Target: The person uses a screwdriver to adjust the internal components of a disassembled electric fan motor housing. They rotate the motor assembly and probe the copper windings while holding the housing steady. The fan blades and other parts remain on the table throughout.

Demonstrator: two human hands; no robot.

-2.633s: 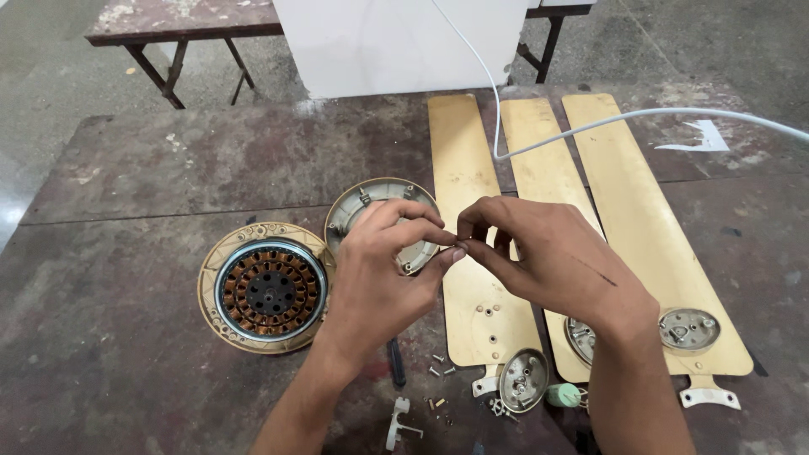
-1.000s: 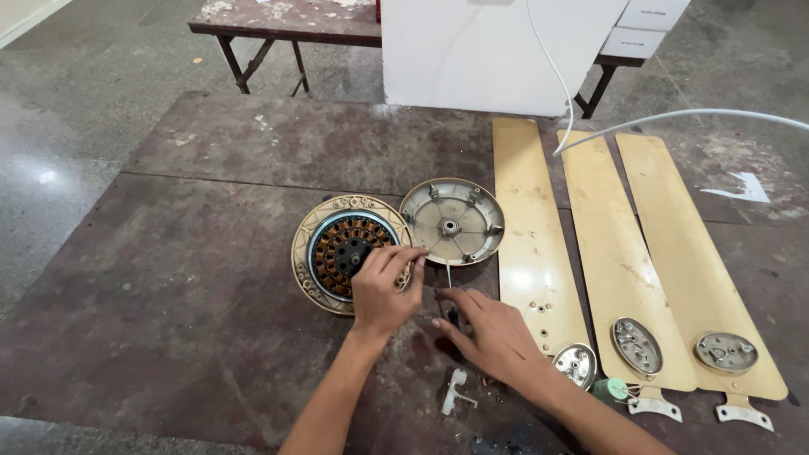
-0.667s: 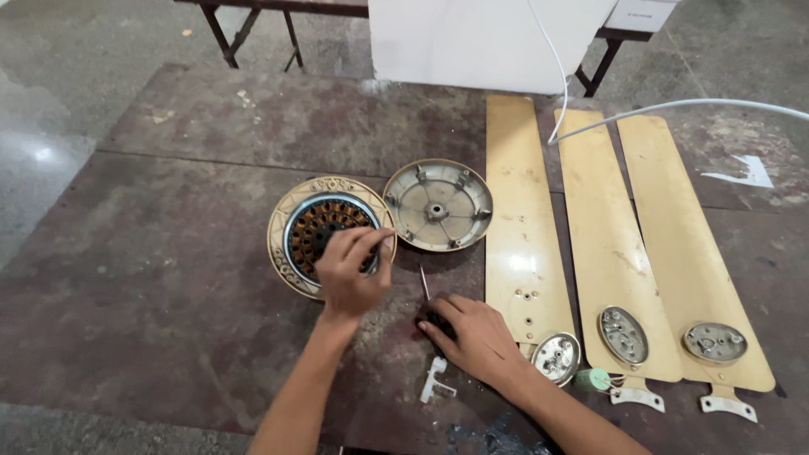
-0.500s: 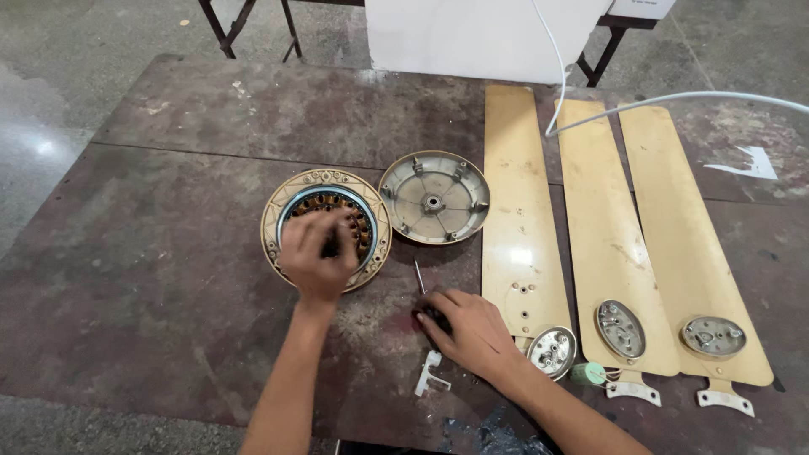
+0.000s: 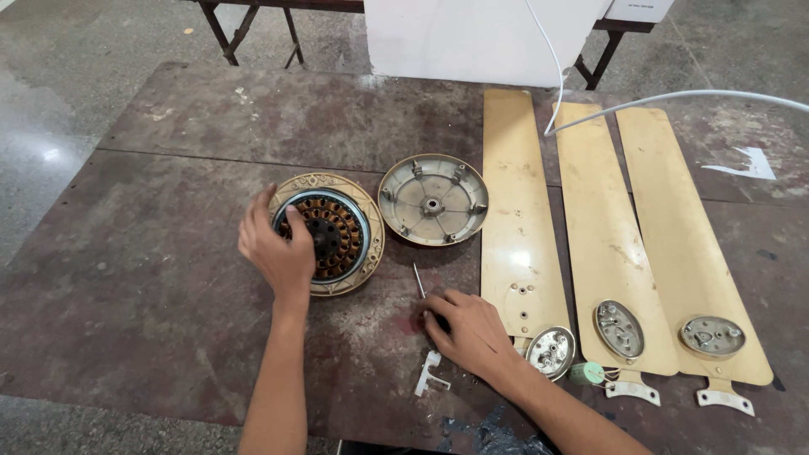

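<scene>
The left hand (image 5: 274,248) rests curled over the left rim of the fan motor (image 5: 330,233), thumb on its inner ring and fingers wrapped round the outer edge, gripping it. Half a second ago the same hand lay flat on top of the copper windings; it has since slid to the left side, so most of the windings now show. The motor sits toward the middle of the bench (image 5: 168,278), left of centre, and has not moved. Just to its right, apart from it, lies the round metal cover (image 5: 433,199), hollow side up, in the same spot as before. Below the cover, near the front edge of the bench, the right hand (image 5: 468,329) lies knuckles up, fingers closed over the handle of a screwdriver (image 5: 419,280) whose thin shaft sticks out toward the cover; this hand has stayed put. A small white bracket (image 5: 430,375) lies just in front of it. Further right, three long yellow fan blades (image 5: 607,227) lie side by side toward the right edge, unchanged, with a white cable (image 5: 674,97) crossing over their far ends.
</scene>
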